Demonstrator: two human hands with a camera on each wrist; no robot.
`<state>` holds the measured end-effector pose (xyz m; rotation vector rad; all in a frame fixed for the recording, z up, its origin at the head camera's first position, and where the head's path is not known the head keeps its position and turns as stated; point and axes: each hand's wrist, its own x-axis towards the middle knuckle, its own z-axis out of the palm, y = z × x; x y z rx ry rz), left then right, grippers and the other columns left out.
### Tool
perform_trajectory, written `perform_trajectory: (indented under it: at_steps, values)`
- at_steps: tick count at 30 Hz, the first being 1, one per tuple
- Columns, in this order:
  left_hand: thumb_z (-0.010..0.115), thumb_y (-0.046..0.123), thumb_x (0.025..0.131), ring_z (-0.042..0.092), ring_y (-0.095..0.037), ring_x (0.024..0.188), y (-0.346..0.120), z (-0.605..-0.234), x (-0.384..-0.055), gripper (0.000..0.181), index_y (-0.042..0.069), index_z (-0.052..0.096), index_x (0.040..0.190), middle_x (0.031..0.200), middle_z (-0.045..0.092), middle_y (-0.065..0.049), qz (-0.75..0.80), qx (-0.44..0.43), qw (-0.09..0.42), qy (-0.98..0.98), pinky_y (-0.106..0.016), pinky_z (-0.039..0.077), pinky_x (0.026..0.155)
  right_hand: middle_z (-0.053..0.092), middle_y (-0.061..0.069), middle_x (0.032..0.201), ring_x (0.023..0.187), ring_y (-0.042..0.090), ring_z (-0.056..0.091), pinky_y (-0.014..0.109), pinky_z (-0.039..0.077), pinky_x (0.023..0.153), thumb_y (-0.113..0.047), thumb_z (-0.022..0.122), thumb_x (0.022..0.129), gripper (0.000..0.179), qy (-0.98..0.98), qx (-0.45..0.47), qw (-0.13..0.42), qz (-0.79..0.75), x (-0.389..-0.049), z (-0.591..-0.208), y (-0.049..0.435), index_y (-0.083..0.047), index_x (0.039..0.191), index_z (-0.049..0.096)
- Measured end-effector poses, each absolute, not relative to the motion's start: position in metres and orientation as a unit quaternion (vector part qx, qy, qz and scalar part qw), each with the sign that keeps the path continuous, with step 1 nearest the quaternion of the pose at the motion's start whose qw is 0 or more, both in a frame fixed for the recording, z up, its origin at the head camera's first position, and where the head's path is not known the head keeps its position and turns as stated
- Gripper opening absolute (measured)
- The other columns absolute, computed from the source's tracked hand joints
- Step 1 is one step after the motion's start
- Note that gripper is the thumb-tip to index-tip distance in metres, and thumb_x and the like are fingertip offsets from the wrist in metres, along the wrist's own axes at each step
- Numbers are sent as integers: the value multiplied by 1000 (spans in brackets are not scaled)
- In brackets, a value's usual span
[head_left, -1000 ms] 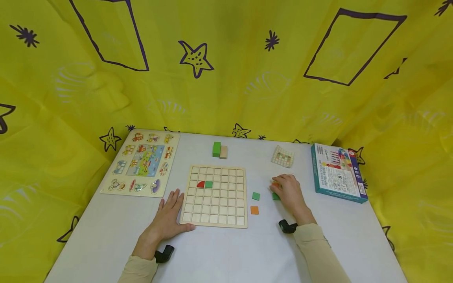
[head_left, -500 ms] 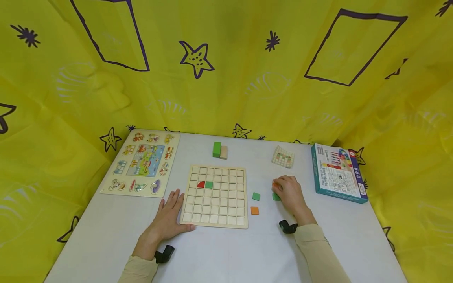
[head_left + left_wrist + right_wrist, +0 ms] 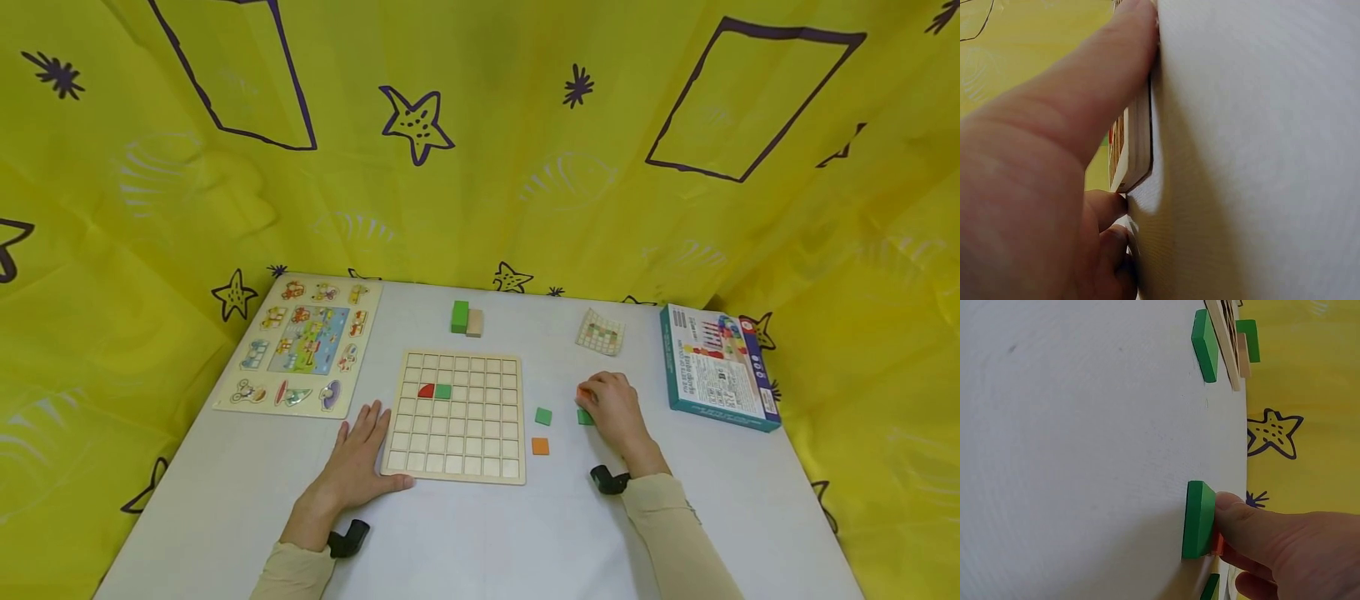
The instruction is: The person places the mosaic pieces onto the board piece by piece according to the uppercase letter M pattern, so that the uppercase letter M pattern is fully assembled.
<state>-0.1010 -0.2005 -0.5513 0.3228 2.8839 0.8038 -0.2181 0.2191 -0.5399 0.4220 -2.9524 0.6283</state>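
Observation:
My left hand (image 3: 358, 463) lies flat at the near left corner of a wooden grid board (image 3: 453, 477). Its fingers run along the board's left edge and the thumb along the near edge. On the board sit a red quarter-round piece (image 3: 426, 391) and a green square tile (image 3: 443, 392), side by side. To the right, my right hand (image 3: 617, 415) pinches an orange tile (image 3: 582, 392) between thumb and fingers, which hide most of it. Just nearer lies a green tile (image 3: 585, 417), seen large beside the thumb (image 3: 1254, 525) in the right wrist view.
Between board and right hand lie another green tile (image 3: 543, 416) and an orange square tile (image 3: 540, 447). Behind are a green block (image 3: 460, 317), a tan block (image 3: 474, 323) and a paper grid card (image 3: 600, 332). A picture puzzle (image 3: 236, 392) lies left, a box (image 3: 720, 367) right.
The right hand's fingers have drawn together and dipped slightly, so the orange tile's left edge now shows beside them. The left hand and the board have not moved.

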Motion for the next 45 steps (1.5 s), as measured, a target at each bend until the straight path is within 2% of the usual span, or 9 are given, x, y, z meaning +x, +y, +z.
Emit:
perform_trajectory:
  at_steps: [16, 33, 45]
  values:
    - [78, 60, 71, 6, -39, 146, -202, -553, -101, 117, -6, 24, 151, 159, 13, -22, 266, 109, 57, 956, -60, 2, 112, 65, 18, 107, 107, 40, 51, 55, 41, 91, -17, 75, 88, 26, -967, 135, 53, 208, -219, -542, 213, 3, 105, 71]
    - [78, 59, 72, 6, -38, 146, -201, -551, -101, 115, -6, 25, 151, 159, 12, -21, 264, 105, 64, 957, -59, 3, 113, 67, 14, 109, 112, 34, 49, 50, 36, 100, -19, 69, 93, 28, -957, 148, 46, 246, -225, -536, 187, 1, 112, 69]
    - [78, 59, 71, 5, -38, 146, -201, -552, -101, 116, -6, 24, 151, 160, 11, -21, 265, 106, 64, 956, -59, 2, 113, 67, 12, 107, 109, 31, 50, 46, 37, 98, -20, 70, 92, 28, -946, 178, 55, 266, -229, -532, 161, 1, 110, 70]
